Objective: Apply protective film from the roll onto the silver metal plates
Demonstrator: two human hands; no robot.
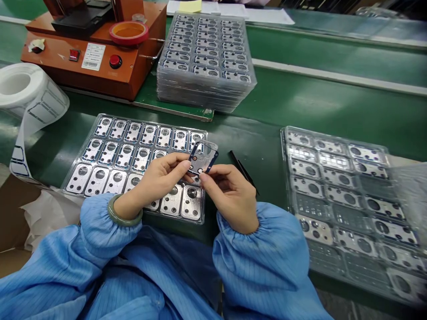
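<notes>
Nearest the cam: the blue pinstriped smock w/ gathered cuffs (pixel 260 253), both forearms reaching fwd; green stone-look bangle (pixel 123 220) on the L wrist.

L hand (pixel 167 173) pinches a small, round-cornered, silvery plate w/ dark-blue edging (pixel 204 156) btwn thumb & fingers at its L side. R hand (pixel 231 191) grips the same plate's lower R edge, thumb on top, fingers curled under. The plate is up off the counter (pixel 333 106), tilted, over the R end of a clear plastic tray of silvery plates (pixel 203 209).

Step in hand, my read: two-handed fingertip handling of one pc. Any move from this hold calls for light edge pressure, both hands in sync.

Black slender tool, prob. tweezers (pixel 243 171), lies just R of that tray. Further R, a 2nd clear tray w/ similar plates in some slots (pixel 313 206). Behind: tall stack of filled clear trays (pixel 203 91). Far L: white roll of blue-outlined stickers (pixel 40 89), its strip trailing down.

Writing: orange machine (pixel 66 73) bears a white printed label w/ barcode-like lines (pixel 94 56), text too small to read, btwn a red switch (pixel 74 54) & round red button (pixel 115 61). No brand legible.
</notes>
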